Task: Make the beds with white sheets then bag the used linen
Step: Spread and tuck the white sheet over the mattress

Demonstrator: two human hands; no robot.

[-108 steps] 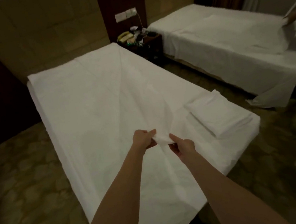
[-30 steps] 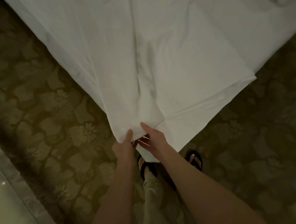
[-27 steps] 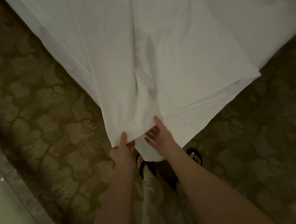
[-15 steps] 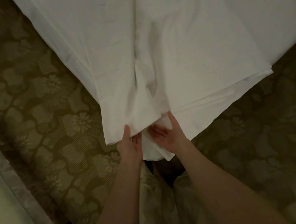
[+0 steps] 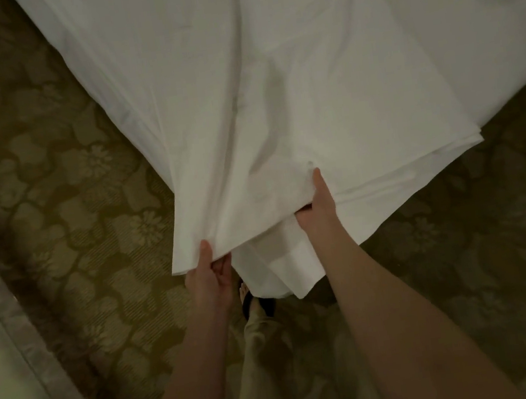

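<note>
A person stands at the foot of a bed in dim light, both bare arms reaching down and forward to the white sheet that drapes off the mattress toward a patterned carpet. The left hand pinches the sheet's lower hem — thumb lying on top of the fabric, fingers curled beneath it — at the bottom corner of a hanging fold. The right hand grips the sheet a little higher and to the right, thumb stretched up along the cloth, the other fingers tucked under the edge and mostly hidden. Between the two hands the top layer is lifted clear, and under it a second layer of white cloth hangs down to a point just above the floor. To the right, the stacked hems of the sheet run out to a sharp corner that juts over the carpet. Below the hands, a trouser leg and the toes of a foot in a dark sandal show on the carpet, just beside the hanging cloth. A pale strip of hard floor with a lighter border crosses the lower left — apart from the bed.
</note>
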